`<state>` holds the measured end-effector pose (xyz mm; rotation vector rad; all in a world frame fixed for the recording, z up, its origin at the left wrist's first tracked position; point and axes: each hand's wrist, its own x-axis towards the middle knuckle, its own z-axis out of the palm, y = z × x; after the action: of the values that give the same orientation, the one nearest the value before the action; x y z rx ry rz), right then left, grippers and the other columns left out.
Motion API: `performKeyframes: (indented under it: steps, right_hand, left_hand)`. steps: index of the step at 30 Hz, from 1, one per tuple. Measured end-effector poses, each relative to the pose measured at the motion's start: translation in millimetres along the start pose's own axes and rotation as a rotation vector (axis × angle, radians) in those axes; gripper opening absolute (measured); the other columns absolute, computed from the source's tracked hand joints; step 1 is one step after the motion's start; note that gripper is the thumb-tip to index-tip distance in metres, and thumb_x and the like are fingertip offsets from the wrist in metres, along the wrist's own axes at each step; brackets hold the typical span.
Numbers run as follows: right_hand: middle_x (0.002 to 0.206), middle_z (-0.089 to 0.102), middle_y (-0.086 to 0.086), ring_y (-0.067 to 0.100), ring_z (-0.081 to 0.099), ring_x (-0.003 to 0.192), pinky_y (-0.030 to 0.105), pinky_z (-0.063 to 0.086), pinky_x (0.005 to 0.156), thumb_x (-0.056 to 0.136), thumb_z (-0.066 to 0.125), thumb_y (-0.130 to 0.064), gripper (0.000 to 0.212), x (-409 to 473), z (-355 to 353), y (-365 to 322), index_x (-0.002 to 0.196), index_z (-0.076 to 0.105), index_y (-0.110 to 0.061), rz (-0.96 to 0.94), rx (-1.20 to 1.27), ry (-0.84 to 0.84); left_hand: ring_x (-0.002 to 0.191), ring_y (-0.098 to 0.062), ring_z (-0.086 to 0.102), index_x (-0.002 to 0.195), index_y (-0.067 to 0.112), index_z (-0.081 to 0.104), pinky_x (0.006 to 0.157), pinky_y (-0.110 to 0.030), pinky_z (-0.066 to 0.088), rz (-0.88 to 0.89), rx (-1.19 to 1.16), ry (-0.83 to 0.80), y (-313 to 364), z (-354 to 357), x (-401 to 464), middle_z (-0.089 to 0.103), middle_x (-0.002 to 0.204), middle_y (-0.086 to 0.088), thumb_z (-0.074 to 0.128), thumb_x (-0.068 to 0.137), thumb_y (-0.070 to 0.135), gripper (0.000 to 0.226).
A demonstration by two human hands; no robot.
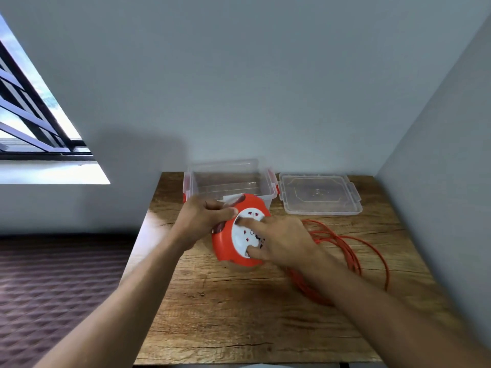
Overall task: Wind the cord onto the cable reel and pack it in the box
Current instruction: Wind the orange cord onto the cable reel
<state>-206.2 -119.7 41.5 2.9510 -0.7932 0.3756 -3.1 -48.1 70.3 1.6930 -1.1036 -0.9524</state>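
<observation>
An orange cable reel (225, 248) with a white socket face is held tilted above the wooden table (239, 314). My left hand (202, 219) grips the reel's upper left edge. My right hand (281, 241) lies on the white face, index finger and thumb pressing it. The orange cord (353, 251) lies in loose loops on the table to the right, partly hidden by my right forearm. A clear plastic box (228, 179) with red latches stands open just behind the reel.
The box's clear lid (318, 195) lies flat to the right of the box. Walls close in behind and on the right. The table's left edge drops to a dark patterned floor (53, 288). A barred window (32, 115) is at the left.
</observation>
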Motion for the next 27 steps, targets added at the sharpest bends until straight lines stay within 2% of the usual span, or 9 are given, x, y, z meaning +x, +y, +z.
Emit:
performKeyframes:
  steps: [4,8,10,12,14,17,20,23,27]
  right_hand:
    - [0.121,0.070,-0.001,0.023,0.068,0.102,0.028,0.057,0.071,0.075,0.071,-0.057,0.070,8.1,-9.3,-23.6,0.138,0.049,-0.036,0.655,0.563,0.068]
    - [0.087,0.075,0.008,0.016,0.062,0.051,0.023,0.042,0.039,0.081,0.078,-0.045,0.060,15.8,-8.9,-41.8,0.126,0.045,-0.024,1.128,1.292,-0.065]
    - [0.073,0.074,0.009,0.016,0.061,0.044,0.024,0.041,0.038,0.085,0.076,-0.046,0.056,13.8,-13.7,-40.3,0.123,0.044,-0.020,1.150,1.419,-0.142]
    - [0.079,0.076,0.007,0.018,0.066,0.049,0.023,0.044,0.040,0.092,0.067,-0.047,0.041,6.9,-19.6,-32.0,0.119,0.049,-0.020,0.992,1.214,-0.121]
    - [0.092,0.075,0.001,0.019,0.070,0.067,0.024,0.046,0.052,0.098,0.057,-0.040,0.024,-2.8,-24.5,-17.5,0.116,0.055,-0.024,0.618,0.581,-0.041]
    - [0.121,0.066,0.007,0.028,0.070,0.087,0.035,0.054,0.060,0.093,0.062,-0.026,0.039,-10.4,-36.0,2.0,0.131,0.054,-0.031,-0.080,0.041,0.009]
    - [0.142,0.050,0.014,0.033,0.065,0.089,0.039,0.055,0.052,0.090,0.067,-0.014,0.056,-24.7,0.4,23.0,0.136,0.050,-0.041,-0.428,-0.176,-0.141]
    - [0.144,0.045,0.009,0.039,0.060,0.104,0.045,0.056,0.055,0.103,0.044,-0.016,0.044,-36.5,54.3,39.4,0.136,0.044,-0.044,-0.505,-0.132,-0.341]
    - [0.145,0.037,0.017,0.024,0.058,0.058,0.026,0.034,0.040,0.086,0.068,-0.011,0.062,-12.1,-11.8,4.8,0.133,0.040,-0.040,-0.683,-0.173,-0.264]
  left_hand:
    - [0.055,-0.011,0.067,0.068,0.019,0.080,0.060,-0.034,0.055,0.075,-0.062,0.116,0.4,9.8,-1.7,0.071,0.057,0.002,0.082,0.084,0.017,0.016]
    - [0.062,-0.022,0.071,0.073,0.019,0.081,0.062,-0.037,0.058,0.130,0.006,0.142,1.0,11.6,-1.8,0.075,0.068,-0.008,0.086,0.079,0.022,0.008]
    - [0.063,-0.020,0.073,0.075,0.024,0.081,0.061,-0.035,0.058,0.114,0.016,0.139,-4.4,10.2,-2.4,0.077,0.068,-0.004,0.085,0.080,0.023,0.006]
    - [0.057,-0.014,0.071,0.081,0.018,0.083,0.058,-0.032,0.057,0.044,-0.043,0.136,-10.4,6.8,-2.9,0.074,0.060,0.002,0.084,0.082,0.023,0.005]
    - [0.052,-0.012,0.065,0.079,0.008,0.083,0.056,-0.028,0.053,-0.031,-0.123,0.126,-16.5,2.2,-1.1,0.071,0.055,0.001,0.081,0.084,0.019,0.012]
    - [0.060,-0.021,0.071,0.079,0.002,0.081,0.061,-0.031,0.059,-0.108,-0.145,0.026,-16.6,-3.0,0.4,0.077,0.068,-0.010,0.080,0.085,0.019,0.018]
    - [0.072,-0.028,0.077,0.087,-0.006,0.078,0.070,-0.036,0.062,-0.183,-0.068,-0.103,-14.6,-5.1,5.8,0.079,0.083,-0.019,0.079,0.086,0.024,0.030]
    - [0.076,-0.033,0.073,0.097,-0.021,0.067,0.076,-0.039,0.060,-0.217,-0.028,-0.228,-10.7,-8.2,12.6,0.073,0.096,-0.035,0.082,0.081,0.025,0.051]
    - [0.075,-0.033,0.072,0.096,-0.019,0.068,0.077,-0.040,0.059,-0.247,0.018,-0.355,-2.5,-9.1,19.3,0.076,0.093,-0.029,0.085,0.076,0.028,0.053]
